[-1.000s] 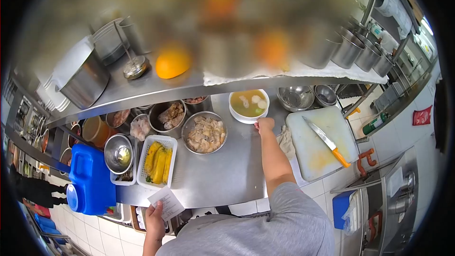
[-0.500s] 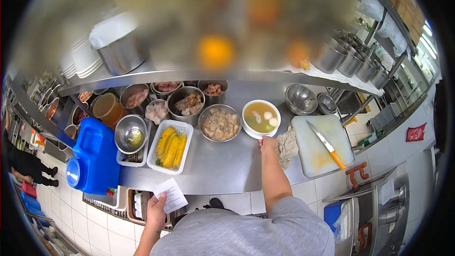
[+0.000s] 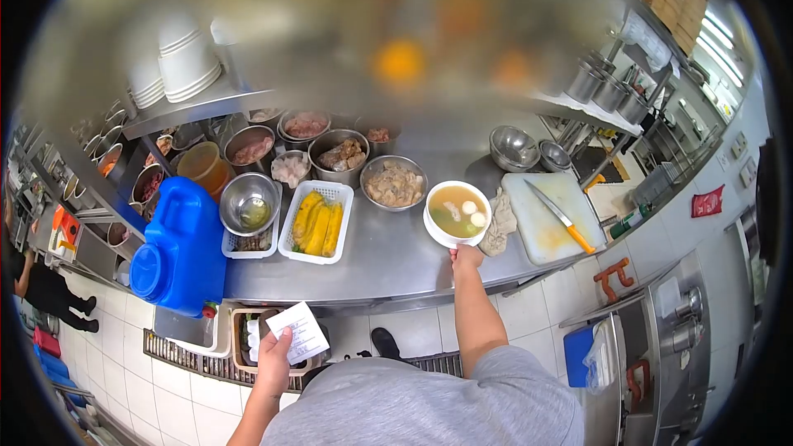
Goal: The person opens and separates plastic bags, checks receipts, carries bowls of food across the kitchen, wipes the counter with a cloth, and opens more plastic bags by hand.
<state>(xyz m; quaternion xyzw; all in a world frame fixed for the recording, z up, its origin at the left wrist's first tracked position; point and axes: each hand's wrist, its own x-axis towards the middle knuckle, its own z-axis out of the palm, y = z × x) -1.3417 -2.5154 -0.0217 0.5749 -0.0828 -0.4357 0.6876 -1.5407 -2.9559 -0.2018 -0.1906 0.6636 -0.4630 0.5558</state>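
Note:
My left hand (image 3: 273, 357), low in front of my body, pinches a white paper slip (image 3: 302, 336) with printed or written lines. My right arm reaches to the counter, where my right hand (image 3: 467, 258) grips the near edge of a white soup bowl (image 3: 453, 240). Yellowish broth, pale round balls and a pinkish-white piece show inside the bowl. Whether a saucer lies under it, I cannot tell. A crumpled beige cloth (image 3: 500, 227) lies just right of the bowl. Left of it stands a metal bowl (image 3: 395, 184) of pale, raw-looking pieces.
A white cutting board (image 3: 541, 235) carries an orange-handled knife (image 3: 565, 217). Metal bowls (image 3: 514, 149) sit behind it. Leftward are a white basket (image 3: 344, 219) of yellow items and a blue jug (image 3: 183, 244). A shelf (image 3: 198, 111) overhangs the counter. Another person (image 3: 51, 287) stands far left.
My right hand has drawn the soup bowl toward me, nearer the counter's front edge. The view has shifted back somewhat. My left hand still holds the paper slip.

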